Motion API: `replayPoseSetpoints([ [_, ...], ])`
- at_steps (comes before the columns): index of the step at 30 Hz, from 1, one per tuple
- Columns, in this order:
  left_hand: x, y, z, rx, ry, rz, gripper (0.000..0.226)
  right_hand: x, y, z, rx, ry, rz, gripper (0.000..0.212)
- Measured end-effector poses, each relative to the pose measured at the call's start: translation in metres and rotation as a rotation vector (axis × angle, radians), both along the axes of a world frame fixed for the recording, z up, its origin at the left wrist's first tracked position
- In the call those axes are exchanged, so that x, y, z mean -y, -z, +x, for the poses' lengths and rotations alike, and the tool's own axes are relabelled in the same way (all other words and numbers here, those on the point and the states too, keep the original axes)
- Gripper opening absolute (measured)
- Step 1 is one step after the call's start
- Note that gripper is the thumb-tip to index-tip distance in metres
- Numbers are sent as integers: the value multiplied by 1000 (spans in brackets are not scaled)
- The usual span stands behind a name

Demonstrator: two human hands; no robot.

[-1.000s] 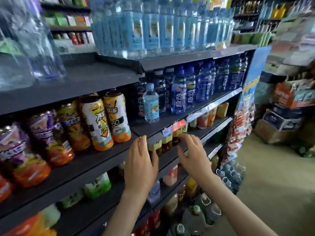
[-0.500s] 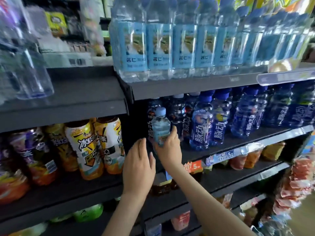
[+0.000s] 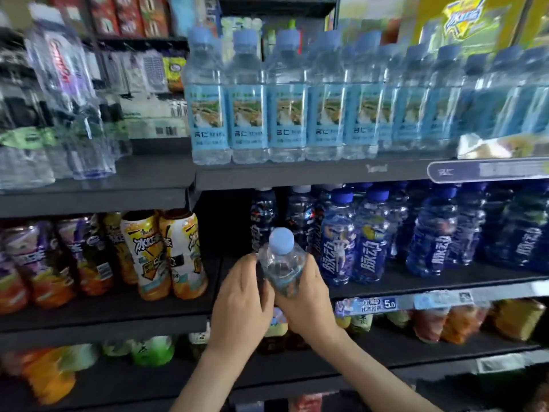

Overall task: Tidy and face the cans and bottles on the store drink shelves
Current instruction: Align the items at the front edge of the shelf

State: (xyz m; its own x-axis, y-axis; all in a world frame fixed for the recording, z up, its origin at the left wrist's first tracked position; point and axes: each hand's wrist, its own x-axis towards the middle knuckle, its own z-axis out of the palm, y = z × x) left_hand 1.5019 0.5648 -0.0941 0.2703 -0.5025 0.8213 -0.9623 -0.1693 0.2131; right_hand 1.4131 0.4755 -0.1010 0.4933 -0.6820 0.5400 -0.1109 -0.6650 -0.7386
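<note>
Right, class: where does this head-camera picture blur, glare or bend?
Head view: the far-left bottles smear with blur and lean, likely wide-lens distortion; the held bottle is fairly sharp; the water row shows bright glints; the price strip at right is too blurred to read.
</note>
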Motion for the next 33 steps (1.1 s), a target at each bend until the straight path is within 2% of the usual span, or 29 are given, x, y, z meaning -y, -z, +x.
replayPoseSetpoints([
  [7, 27, -88, -63, 257, 131, -269, 30, 15, -102, -104, 271, -34, -118, 58],
  [12, 63, -150, -68, 213, -99, -292, 46, 50, -178, -129, 318, 114, -176, 56],
  [17, 96, -187, -54, 111, -280, -145, 80, 96, -222, -120, 148, 319, -161, 47],
  [20, 112, -199, -49, 141, -335, -66, 89, 121, -228, -105, 38, 367, -128, 59],
  [23, 121, -204, -48, 124, -360, 11, 94, 135, -232, -93, -23, 408, -113, 65],
  [27, 127, -203, -46, 68, -373, 85, 93, 149, -232, -83, -24, 339, -41, 66],
  [33, 128, -197, -53, 88, -309, 103, 86, 145, -219, -86, -106, 293, -82, 97],
])
